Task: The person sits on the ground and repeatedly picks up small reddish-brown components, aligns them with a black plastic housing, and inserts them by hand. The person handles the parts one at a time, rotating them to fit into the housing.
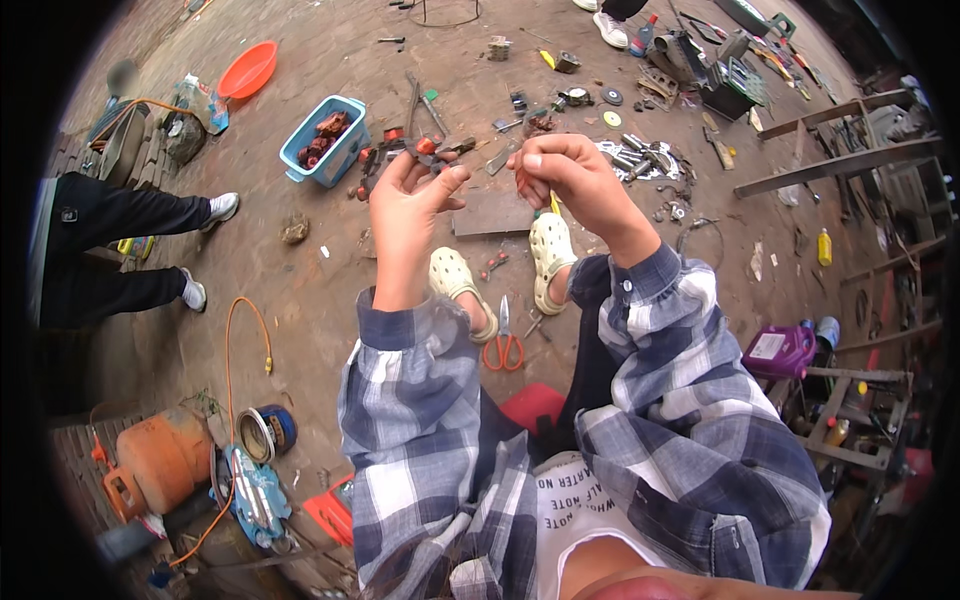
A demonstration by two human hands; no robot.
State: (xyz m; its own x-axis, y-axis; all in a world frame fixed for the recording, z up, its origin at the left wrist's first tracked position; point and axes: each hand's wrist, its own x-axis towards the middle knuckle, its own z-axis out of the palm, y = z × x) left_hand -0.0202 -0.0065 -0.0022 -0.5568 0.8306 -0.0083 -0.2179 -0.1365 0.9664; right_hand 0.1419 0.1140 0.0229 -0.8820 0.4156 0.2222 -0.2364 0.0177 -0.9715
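My left hand [408, 215] is raised in front of me, thumb and fingers curled around a small black and red part [427, 147]; its exact kind does not show. To its right, level with it, my right hand [580, 180] is closed with thumb and fingertips pressed together. Whatever it may pinch is hidden. Below the hands, a flat grey-brown plate [490, 220] lies on the ground by my pale clogs [550, 245]. Orange-handled scissors [503, 345] rest between my feet. Left of my left hand stands a blue basket [292, 160] holding reddish metal pieces.
Loose metal parts [640, 160] are scattered beyond my right hand. A toolbox [733, 90] stands far right, metal racks [850, 165] along the right. An orange gas cylinder [165, 455] with a hose is at lower left. Another person's legs [140, 225] are at left; an orange basin [247, 70] lies beyond.
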